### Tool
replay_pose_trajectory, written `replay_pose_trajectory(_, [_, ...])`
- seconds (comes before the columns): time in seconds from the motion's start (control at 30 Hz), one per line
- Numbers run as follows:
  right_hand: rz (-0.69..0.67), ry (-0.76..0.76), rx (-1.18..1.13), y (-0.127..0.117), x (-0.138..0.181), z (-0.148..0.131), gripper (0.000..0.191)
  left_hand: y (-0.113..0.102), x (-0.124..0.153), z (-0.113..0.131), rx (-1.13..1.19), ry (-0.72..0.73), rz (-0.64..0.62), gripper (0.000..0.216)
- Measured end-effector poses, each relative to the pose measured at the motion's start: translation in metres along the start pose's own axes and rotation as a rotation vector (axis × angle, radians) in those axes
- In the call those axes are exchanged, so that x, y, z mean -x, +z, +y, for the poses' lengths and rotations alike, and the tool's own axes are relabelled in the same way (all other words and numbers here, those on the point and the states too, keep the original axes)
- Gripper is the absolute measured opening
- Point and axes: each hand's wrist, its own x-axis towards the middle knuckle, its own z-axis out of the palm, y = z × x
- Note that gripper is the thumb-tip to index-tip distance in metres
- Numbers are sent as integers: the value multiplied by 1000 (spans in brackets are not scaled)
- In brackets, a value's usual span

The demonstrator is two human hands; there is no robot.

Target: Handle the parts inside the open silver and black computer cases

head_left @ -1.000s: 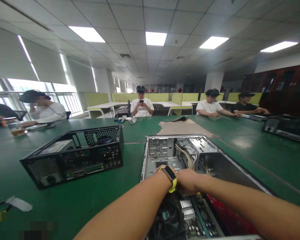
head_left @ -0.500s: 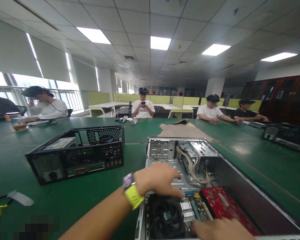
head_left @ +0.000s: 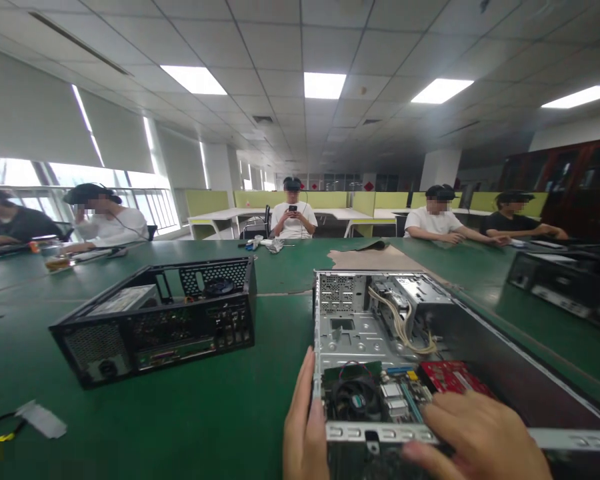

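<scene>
So the open silver PC case [head_left: 380, 327] sits flat on the green counter [head_left: 180, 413] right in front of you, side panel off, guts facing up. Near your end you can see the CPU cooler fan [head_left: 356, 398] on the motherboard, with a red expansion card [head_left: 450, 377] just to its right and a bundle of beige ribbon cables [head_left: 405, 327] looping up toward the drive cage at the far end.

Your left hand [head_left: 304, 427] is flat against the outside of the case's left wall, fingers straight and together, not clamped on anything, which looks like bracing so the box doesn't slide. Your right hand [head_left: 475, 437] is draped over the near rim of the case, fingers curled loosely on the metal edge, next to the red card; looks like a resting grip, not a pinch on a part.

To the left, well apart, there's a second black PC case [head_left: 155, 320], also open. A scrap of white paper [head_left: 43, 420] lies near the counter's left edge. Other people [head_left: 293, 217] sit along the far side.
</scene>
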Motion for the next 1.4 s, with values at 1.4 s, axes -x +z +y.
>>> replay_pose_trajectory(1.4, [-391,-244,-492,-58,-189,-31,25,-34,-37,177,-629,295,-1118,72])
